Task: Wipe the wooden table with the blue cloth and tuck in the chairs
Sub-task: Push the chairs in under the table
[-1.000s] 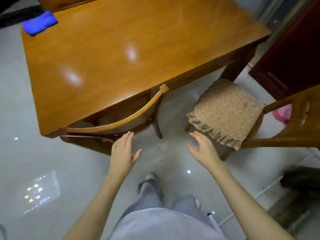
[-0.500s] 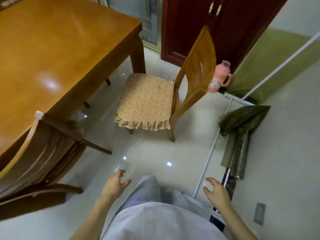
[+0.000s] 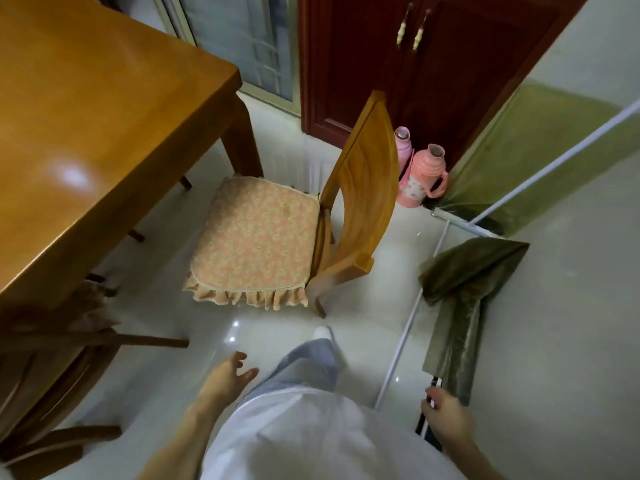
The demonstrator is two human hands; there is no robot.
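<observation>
Glossy orange-brown wooden surface [image 3: 86,116] upper left; wooden chair with floral frilled cushion [image 3: 256,237] at centre, beside its corner leg. Left hand [image 3: 230,375] lower centre, fingers spread, empty. Right hand [image 3: 446,414] lower right, loosely curled, empty.

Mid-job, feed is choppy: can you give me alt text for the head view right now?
A cushioned wooden chair stands pulled out beside the wooden table, not yet tucked in. A second chair at lower left sits pushed under the table. The left hand and right hand hang empty.
</observation>
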